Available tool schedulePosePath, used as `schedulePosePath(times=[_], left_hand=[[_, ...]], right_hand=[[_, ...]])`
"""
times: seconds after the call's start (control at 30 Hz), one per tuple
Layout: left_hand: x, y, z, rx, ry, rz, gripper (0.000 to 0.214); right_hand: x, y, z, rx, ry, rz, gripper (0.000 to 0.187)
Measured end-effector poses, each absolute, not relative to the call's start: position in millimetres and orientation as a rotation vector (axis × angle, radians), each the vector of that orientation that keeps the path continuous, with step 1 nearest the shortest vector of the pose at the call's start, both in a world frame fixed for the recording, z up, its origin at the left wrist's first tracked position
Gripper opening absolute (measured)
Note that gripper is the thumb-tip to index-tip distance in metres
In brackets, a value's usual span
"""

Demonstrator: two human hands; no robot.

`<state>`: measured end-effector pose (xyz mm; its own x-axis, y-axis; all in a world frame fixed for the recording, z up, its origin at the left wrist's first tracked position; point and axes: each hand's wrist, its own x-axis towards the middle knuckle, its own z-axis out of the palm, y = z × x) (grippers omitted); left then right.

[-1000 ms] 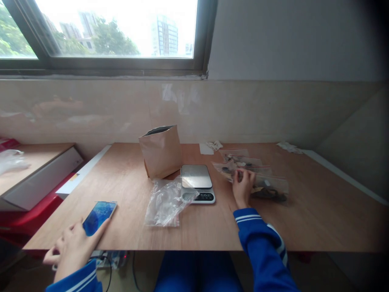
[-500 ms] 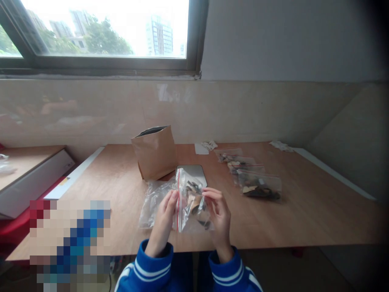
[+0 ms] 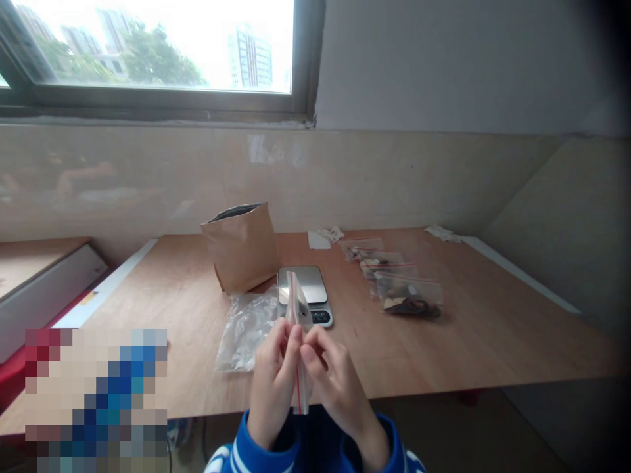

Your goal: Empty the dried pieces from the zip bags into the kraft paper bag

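Observation:
A clear zip bag with a red stripe [image 3: 301, 387] is held upright, edge towards me, between both hands at the table's front edge. My left hand [image 3: 276, 374] pinches it near the striped zip edge. My right hand [image 3: 335, 374] has its fingers closed on the bag just beside the left fingertips. Most of the bag's contents are hidden behind the fingers. Behind the bag stands a digital kitchen scale [image 3: 306, 284] with a steel plate and a dark display. Left of it lies a clear plastic bag [image 3: 246, 332], crumpled and flat.
An open brown paper pouch [image 3: 241, 253] stands behind the plastic bag. Several filled zip bags [image 3: 411, 299] with dark and pale dried pieces lie in a row to the right. A white card [image 3: 319, 240] and crumpled tissue [image 3: 444, 234] lie at the back of the wooden table [image 3: 468, 341].
The zip bag has turned from face-on to edge-on and come lower and closer to me. My right hand has moved in against my left. The scale's display is now uncovered.

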<state>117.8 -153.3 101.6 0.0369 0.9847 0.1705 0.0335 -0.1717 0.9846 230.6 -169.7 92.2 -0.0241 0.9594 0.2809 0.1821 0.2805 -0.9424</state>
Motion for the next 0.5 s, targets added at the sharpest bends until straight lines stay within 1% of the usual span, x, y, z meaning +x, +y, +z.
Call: schedulePosePath(times=[0.13, 0.2, 0.27, 0.5], left_hand=[[125, -156, 95, 1.327, 1.172, 1.359, 0.027], [125, -155, 93, 1.313, 1.167, 1.355, 0.029], [126, -153, 92, 1.313, 1.159, 1.345, 0.03], [128, -145, 90, 1.463, 1.131, 1.183, 0.023]], right_hand=[[219, -170, 92, -1.162, -1.454, 0.923, 0.024], [219, -168, 90, -1.14, -1.477, 0.934, 0.021], [221, -166, 87, -1.154, -1.489, 0.908, 0.022], [230, -165, 86, -1.208, -1.521, 0.839, 0.027]])
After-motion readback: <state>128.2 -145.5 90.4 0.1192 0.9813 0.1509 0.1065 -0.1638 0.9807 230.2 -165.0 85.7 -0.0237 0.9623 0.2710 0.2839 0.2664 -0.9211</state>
